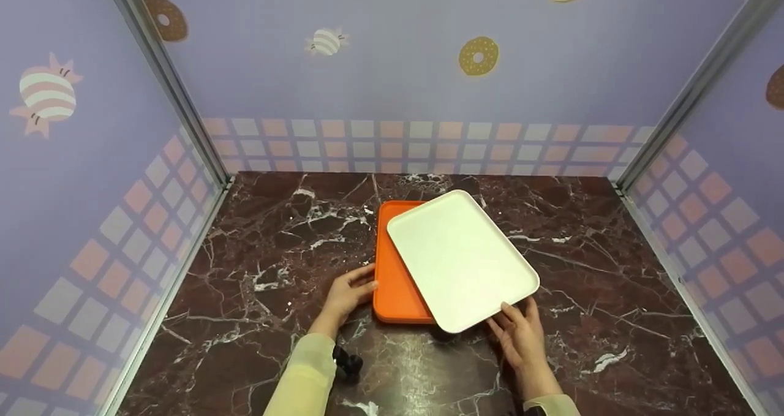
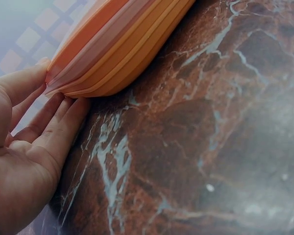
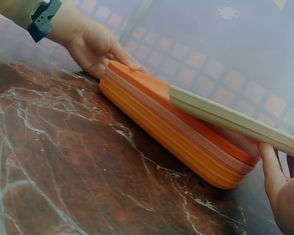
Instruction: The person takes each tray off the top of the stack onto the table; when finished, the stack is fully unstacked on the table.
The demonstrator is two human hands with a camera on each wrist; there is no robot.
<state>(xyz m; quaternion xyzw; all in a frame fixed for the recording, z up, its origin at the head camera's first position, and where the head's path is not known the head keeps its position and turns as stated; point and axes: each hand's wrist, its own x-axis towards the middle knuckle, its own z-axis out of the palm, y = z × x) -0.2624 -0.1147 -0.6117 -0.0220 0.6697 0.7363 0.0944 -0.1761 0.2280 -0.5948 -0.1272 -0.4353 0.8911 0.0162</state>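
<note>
A stack of several rectangular trays lies on the table, with a bright orange tray uppermost; a salmon-pink layer and lighter orange ones show below it. Over the stack, turned askew, is a white tray. My right hand pinches its near edge, thumb on top and fingers beneath. That near end is raised, while the far end overlaps the orange tray. My left hand touches the stack's left side with fairly straight fingers; the left wrist view shows its fingertips against the lower trays.
The trays stand on a dark red marbled tabletop. Patterned purple walls enclose the back and both sides, with metal posts at the corners. A black device is on the left wrist.
</note>
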